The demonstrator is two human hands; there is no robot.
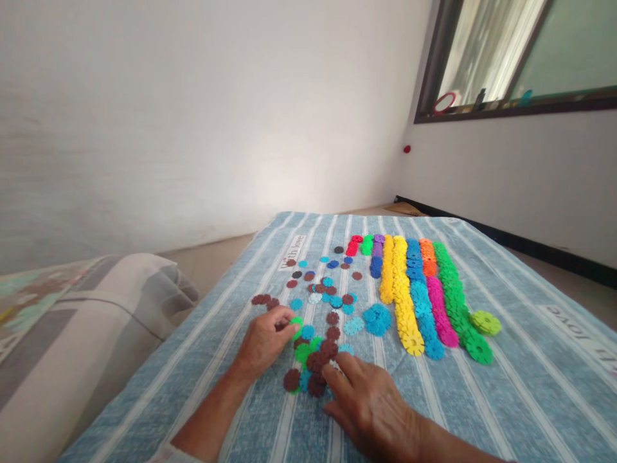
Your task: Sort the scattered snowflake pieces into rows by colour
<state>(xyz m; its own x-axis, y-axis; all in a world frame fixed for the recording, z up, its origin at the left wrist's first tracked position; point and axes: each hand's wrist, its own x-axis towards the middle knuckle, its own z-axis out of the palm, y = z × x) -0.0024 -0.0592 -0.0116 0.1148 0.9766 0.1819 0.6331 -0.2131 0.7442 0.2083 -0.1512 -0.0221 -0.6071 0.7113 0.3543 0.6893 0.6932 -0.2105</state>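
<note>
Notched plastic snowflake discs lie on a blue and white striped cloth [270, 411]. My left hand [264, 339] is closed, with thumb and forefinger pinching a green disc [295, 326] at the left of the loose pile. My right hand [373, 399] reaches over the near side of the pile, fingers bent and apart from the thumb. Its fingertips touch or nearly touch brown discs [317, 363]; what lies under them is partly hidden. Green, blue and brown discs overlap between both hands. A short row of brown discs [265, 300] lies just beyond my left hand.
To the right, discs stand in colour rows: yellow [403, 292], blue [418, 283], magenta [439, 312], green [450, 289]. A blue cluster [376, 319] sits nearer the pile. Scattered discs lie farther back. A grey covered piece [101, 334] stands left; a white wall [216, 116] rises behind.
</note>
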